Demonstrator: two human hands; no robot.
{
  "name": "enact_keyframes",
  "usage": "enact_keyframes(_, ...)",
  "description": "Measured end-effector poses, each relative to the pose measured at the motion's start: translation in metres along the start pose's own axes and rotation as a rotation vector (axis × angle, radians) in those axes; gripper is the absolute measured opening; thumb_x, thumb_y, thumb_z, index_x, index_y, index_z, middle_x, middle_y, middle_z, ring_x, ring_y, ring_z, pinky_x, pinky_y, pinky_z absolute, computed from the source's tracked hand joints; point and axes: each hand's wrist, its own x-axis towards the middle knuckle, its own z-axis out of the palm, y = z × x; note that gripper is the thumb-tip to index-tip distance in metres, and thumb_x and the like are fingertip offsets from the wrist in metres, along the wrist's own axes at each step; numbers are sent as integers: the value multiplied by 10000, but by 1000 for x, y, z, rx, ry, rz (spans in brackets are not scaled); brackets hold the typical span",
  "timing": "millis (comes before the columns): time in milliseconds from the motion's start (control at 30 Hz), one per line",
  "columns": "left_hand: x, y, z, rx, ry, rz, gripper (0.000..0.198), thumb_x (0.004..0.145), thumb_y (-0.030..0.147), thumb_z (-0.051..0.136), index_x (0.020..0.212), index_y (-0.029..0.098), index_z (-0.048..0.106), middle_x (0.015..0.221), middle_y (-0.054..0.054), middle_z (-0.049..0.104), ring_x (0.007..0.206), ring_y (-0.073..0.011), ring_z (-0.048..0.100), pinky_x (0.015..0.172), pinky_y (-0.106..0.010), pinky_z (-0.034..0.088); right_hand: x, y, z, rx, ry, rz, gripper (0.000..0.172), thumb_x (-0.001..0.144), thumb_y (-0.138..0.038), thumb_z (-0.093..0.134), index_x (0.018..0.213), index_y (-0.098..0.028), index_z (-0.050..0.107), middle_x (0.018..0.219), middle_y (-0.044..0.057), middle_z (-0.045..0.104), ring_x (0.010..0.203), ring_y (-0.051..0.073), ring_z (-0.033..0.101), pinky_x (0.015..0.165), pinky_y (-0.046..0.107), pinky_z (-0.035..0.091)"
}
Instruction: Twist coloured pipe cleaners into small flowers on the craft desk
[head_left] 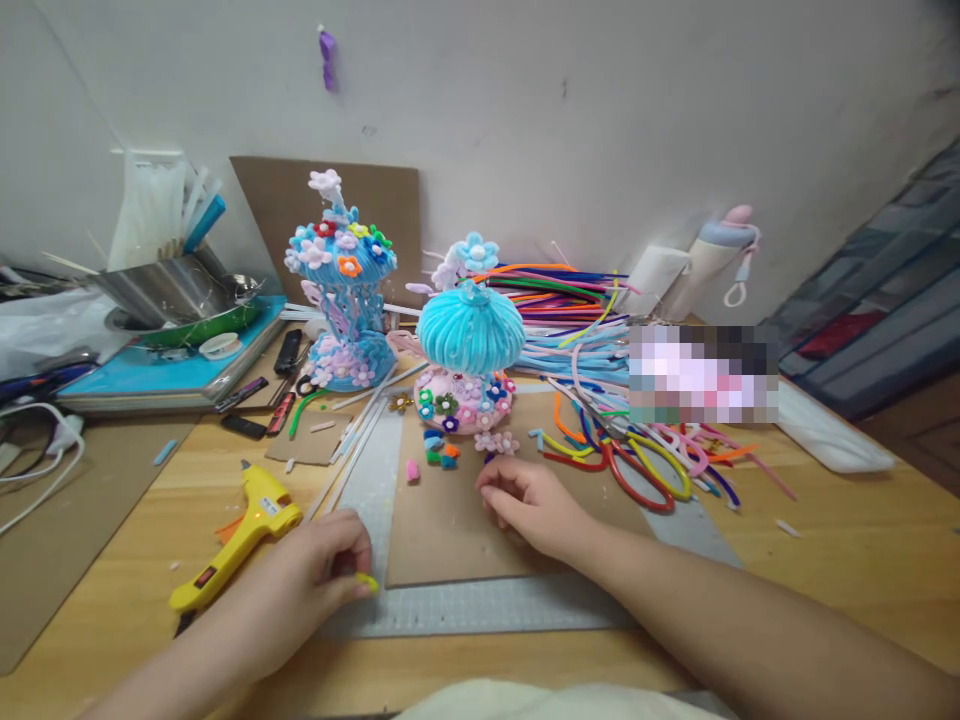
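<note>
My left hand (337, 558) is closed in a pinch on a small yellow fuzzy piece (367, 581), low over the front of the grey cutting mat (480, 612). My right hand (534, 505) rests over the cardboard sheet (442, 540), fingers curled together; what they hold, if anything, is hidden. Just beyond it lie small pink fuzzy flowers (496, 442). Behind them stands a turquoise domed pipe-cleaner piece (470, 335) on a pink base (459, 412) dotted with flowers. Loose coloured bits (441, 452) and a pink bit (412, 471) lie in front of that base.
A yellow glue gun (247, 535) lies left of my left hand. Red-handled scissors (637, 478) lie among coloured pipe cleaners (577, 340) at right. A blue flowered pipe-cleaner piece (341, 265) stands behind, near a metal bowl (169, 290). A bottle (709, 262) stands by the wall.
</note>
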Motion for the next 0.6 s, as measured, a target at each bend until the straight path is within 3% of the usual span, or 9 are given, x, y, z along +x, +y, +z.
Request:
enact_keyframes(67, 0, 15, 2, -67, 80, 166, 116, 761, 227, 512, 647, 205, 521, 715, 2, 567, 712, -147, 524, 650, -235, 392, -8, -7, -2, -101, 14, -141, 124, 833, -235, 448, 845, -177, 556, 674, 2, 546, 558, 99, 495, 502, 195, 389)
enact_keyframes(167, 7, 36, 9, -120, 163, 431, 180, 820, 182, 440, 706, 217, 575, 766, -25, 595, 758, -148, 547, 690, -242, 414, -20, -19, -7, -168, -72, -405, 171, 838, -242, 451, 970, -184, 542, 811, 41, 571, 632, 115, 499, 572, 218, 413)
enact_keyframes(267, 24, 52, 21, -200, 257, 590, 164, 811, 155, 452, 721, 215, 575, 780, -34, 601, 752, -148, 555, 710, -258, 428, -24, -24, -13, -168, -140, -573, 211, 830, -227, 457, 1030, -180, 508, 860, 55, 565, 649, 117, 501, 612, 230, 423)
enact_keyframes(333, 40, 62, 28, -293, 319, 586, 124, 807, 163, 477, 717, 202, 552, 776, -31, 591, 770, -148, 557, 757, -275, 427, -21, -24, -16, -171, -116, -588, 172, 847, -213, 429, 988, -178, 520, 841, 54, 564, 703, 132, 513, 660, 243, 424)
enact_keyframes(433, 65, 77, 38, -505, 408, 401, 68, 769, 236, 569, 821, 193, 558, 814, -30, 597, 746, -148, 555, 708, -267, 441, -13, -19, -19, -134, 39, -471, 163, 887, -222, 385, 857, -179, 539, 733, 27, 544, 689, 132, 509, 657, 243, 412)
enact_keyframes(500, 78, 83, 44, -655, 362, 315, 120, 763, 254, 572, 860, 183, 575, 822, -35, 615, 761, -158, 574, 702, -268, 451, -7, -14, -19, -95, 122, -362, 200, 899, -253, 389, 777, -179, 529, 646, 1, 513, 626, 121, 497, 620, 233, 401)
enact_keyframes(600, 87, 81, 51, -852, 326, 225, 126, 726, 283, 605, 760, 169, 565, 733, -16, 608, 709, -154, 583, 674, -266, 456, -2, -8, -17, -46, 137, -248, 230, 897, -281, 401, 736, -170, 521, 633, -8, 507, 585, 109, 491, 580, 221, 393)
